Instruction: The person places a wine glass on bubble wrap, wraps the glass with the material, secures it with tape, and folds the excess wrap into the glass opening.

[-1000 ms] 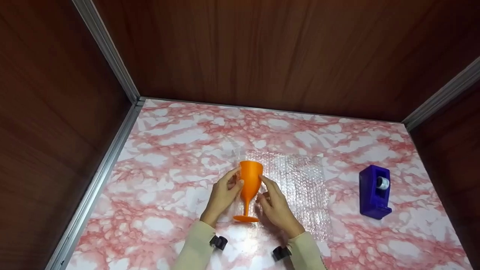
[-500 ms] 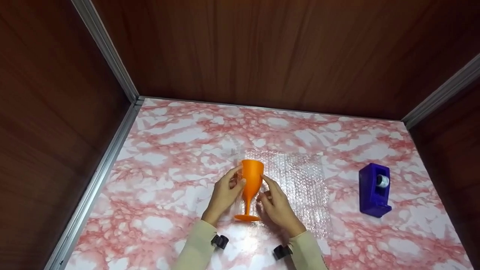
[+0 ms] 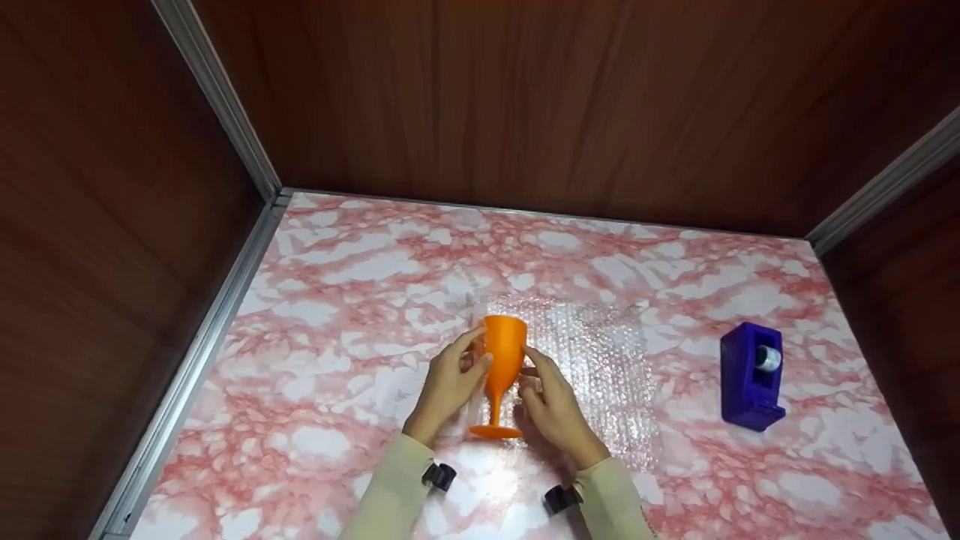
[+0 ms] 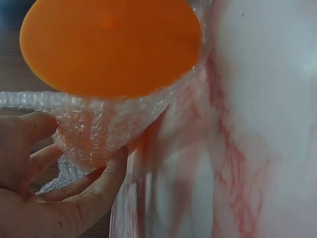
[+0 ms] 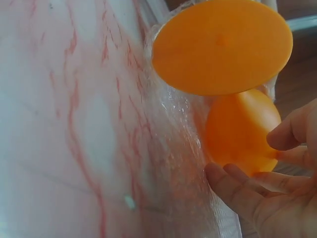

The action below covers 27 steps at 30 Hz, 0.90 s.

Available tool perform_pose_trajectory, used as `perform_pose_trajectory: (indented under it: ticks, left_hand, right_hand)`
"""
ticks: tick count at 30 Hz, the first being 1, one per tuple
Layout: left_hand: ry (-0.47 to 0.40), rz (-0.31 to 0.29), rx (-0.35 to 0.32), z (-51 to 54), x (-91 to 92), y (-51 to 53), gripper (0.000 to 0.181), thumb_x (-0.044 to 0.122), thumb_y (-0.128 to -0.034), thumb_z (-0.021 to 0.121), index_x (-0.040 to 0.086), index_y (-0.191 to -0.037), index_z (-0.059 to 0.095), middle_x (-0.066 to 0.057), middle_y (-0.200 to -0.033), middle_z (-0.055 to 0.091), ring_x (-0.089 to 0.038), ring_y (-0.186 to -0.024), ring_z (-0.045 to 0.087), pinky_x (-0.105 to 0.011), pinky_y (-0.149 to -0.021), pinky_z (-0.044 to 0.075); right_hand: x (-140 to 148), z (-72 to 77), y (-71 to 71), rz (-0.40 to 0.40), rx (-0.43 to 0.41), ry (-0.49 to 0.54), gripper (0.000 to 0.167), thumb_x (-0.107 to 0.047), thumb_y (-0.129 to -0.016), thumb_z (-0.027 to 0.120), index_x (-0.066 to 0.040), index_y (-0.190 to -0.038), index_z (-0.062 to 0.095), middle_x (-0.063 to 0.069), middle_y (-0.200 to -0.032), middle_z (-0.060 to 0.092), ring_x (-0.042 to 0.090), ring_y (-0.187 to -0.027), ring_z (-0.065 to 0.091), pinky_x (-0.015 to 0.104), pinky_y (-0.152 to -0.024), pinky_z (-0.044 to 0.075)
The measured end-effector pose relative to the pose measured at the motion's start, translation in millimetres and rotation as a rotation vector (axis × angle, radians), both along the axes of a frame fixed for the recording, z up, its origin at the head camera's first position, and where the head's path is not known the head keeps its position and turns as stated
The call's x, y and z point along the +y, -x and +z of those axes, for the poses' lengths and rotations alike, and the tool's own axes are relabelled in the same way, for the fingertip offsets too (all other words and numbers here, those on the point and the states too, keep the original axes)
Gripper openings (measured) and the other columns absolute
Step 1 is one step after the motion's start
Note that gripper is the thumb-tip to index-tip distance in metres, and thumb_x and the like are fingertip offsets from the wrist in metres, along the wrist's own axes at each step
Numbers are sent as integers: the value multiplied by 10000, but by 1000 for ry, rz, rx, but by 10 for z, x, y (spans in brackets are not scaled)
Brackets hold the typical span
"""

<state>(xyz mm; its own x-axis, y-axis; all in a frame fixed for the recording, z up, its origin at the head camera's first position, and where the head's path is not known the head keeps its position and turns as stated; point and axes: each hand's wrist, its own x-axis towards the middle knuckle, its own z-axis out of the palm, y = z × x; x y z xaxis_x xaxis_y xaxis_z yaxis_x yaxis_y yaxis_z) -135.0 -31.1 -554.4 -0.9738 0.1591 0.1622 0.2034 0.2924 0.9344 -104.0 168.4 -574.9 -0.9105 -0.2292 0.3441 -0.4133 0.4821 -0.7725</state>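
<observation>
An orange goblet (image 3: 505,349) lies on a sheet of clear bubble wrap (image 3: 600,375), its rim pointing away and its foot towards me. My left hand (image 3: 448,382) is at the left of the bowl. In the left wrist view its bent fingers hold a raised flap of the bubble wrap (image 4: 94,129) against the goblet's side. On the other side, my right hand (image 3: 555,409) holds the bowl with bent fingers, the index finger on its side. The right wrist view has the round foot (image 5: 223,47) in front, covering the stem; part of the bowl (image 5: 242,131) shows below.
A purple tape dispenser (image 3: 742,375) with a roll of tape (image 3: 766,358) stands on the right of the pink-and-white marbled table (image 3: 337,300). Dark wood panels (image 3: 510,97) with metal edging enclose the back and both sides.
Both hands and the goblet keep nearly the same place on the bubble wrap. The whole head view has shifted slightly.
</observation>
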Motion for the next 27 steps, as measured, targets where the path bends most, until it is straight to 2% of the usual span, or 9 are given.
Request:
perform_pose_trajectory:
  ticks: [4, 9, 13, 19, 21, 25, 27]
  left_hand:
    - [19, 1, -7, -8, -7, -17, 459, 110, -964, 675, 107, -1412, 576, -121, -1146, 662, -180, -893, 663, -266, -726, 563]
    - [109, 24, 28, 4, -2, -20, 452, 147, -954, 692, 114, -1395, 598, -28, -935, 616, -140, -797, 567, -281, -687, 507]
    - [155, 40, 49, 16, 11, -17, 459, 167, -944, 705, 121, -1389, 605, 5, -841, 543, -140, -755, 505, -296, -658, 467]
    - [168, 49, 66, 12, 29, -14, 465, 180, -941, 710, 134, -1392, 608, -90, -920, 594, -244, -810, 555, -325, -687, 466]
    - [173, 52, 79, 8, 34, -13, 465, 185, -941, 710, 135, -1392, 609, -110, -986, 610, -273, -845, 565, -348, -715, 471]
    - [203, 65, 113, 2, 41, -15, 460, 215, -946, 711, 138, -1389, 612, -134, -1185, 588, -266, -930, 578, -402, -795, 500]
    - [209, 66, 134, -1, 42, -9, 458, 224, -947, 711, 136, -1386, 613, -144, -1264, 567, -271, -1008, 593, -431, -857, 511]
  right_hand:
    - [-20, -11, -12, -11, 28, -11, 587, 105, -888, 577, 43, -1456, 441, 269, -1456, 417, 405, -1188, 566, 488, -938, 514]
    - [-29, 14, -22, 0, 46, -2, 576, 93, -915, 599, 48, -1464, 432, 224, -1445, 463, 388, -1286, 498, 451, -969, 494]
    - [-24, 19, -24, 34, 6, 42, 589, 54, -953, 609, 12, -1499, 391, 214, -1436, 460, 385, -1235, 536, 404, -933, 518]
    - [-10, 33, -5, 24, 64, -41, 551, -43, -984, 624, -111, -1504, 456, 192, -1460, 455, 335, -1199, 573, 358, -893, 544]
    - [-9, 40, 2, 15, 76, -70, 518, -86, -994, 625, -138, -1491, 488, 212, -1463, 450, 299, -1105, 625, 343, -845, 564]
    - [-15, 65, 11, 5, 51, -98, 487, -133, -1005, 616, -168, -1480, 512, 242, -1466, 443, 214, -899, 672, 325, -758, 572]
    - [-15, 82, 16, 7, 34, -101, 493, -131, -1006, 613, -173, -1485, 506, 239, -1480, 436, 228, -949, 674, 313, -776, 570]
